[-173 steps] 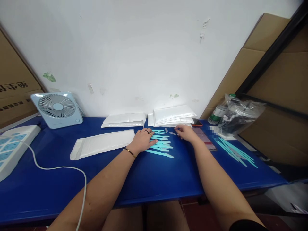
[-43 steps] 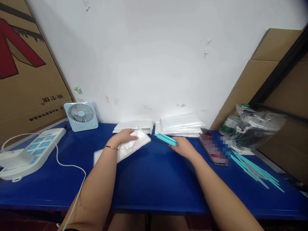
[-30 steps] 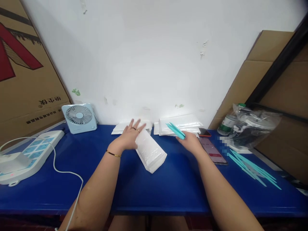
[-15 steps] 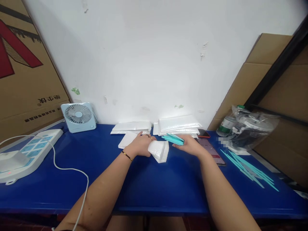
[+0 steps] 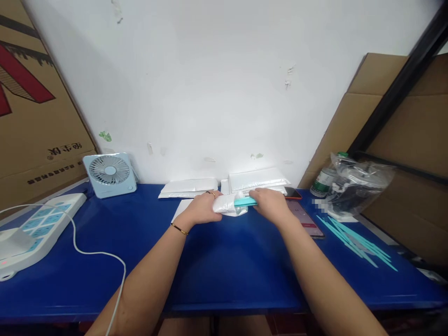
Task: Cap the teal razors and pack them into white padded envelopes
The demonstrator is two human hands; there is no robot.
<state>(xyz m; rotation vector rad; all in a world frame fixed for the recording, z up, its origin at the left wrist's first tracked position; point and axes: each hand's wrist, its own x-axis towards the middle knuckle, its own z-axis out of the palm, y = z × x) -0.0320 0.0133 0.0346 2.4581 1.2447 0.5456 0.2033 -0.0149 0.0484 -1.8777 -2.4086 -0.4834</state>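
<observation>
My left hand (image 5: 204,208) is closed around a white padded mailer (image 5: 226,205), whose mouth faces right. In my right hand (image 5: 269,203) is a bundle of thin turquoise sticks (image 5: 245,201). The bundle's left end sits in the mailer's mouth; how deep it reaches is hidden. Beneath my left hand lies another white mailer (image 5: 179,210), flat on the table. Behind my hands, against the wall, are a left stack of white mailers (image 5: 189,186) and a right stack of white mailers (image 5: 257,179).
More turquoise sticks (image 5: 357,245) lie on the blue table (image 5: 238,270) at right, near a bottle (image 5: 322,182) and a clear plastic bag (image 5: 353,186). Two phones, one a larger phone (image 5: 306,219), rest beside my right forearm. At left are a fan (image 5: 110,175), a power strip (image 5: 45,228) and a white cable (image 5: 101,253).
My right hand has moved left, bringing the turquoise sticks into the mailer's mouth. My left hand has raised and turned the mailer toward them. The camera view has shifted slightly.
</observation>
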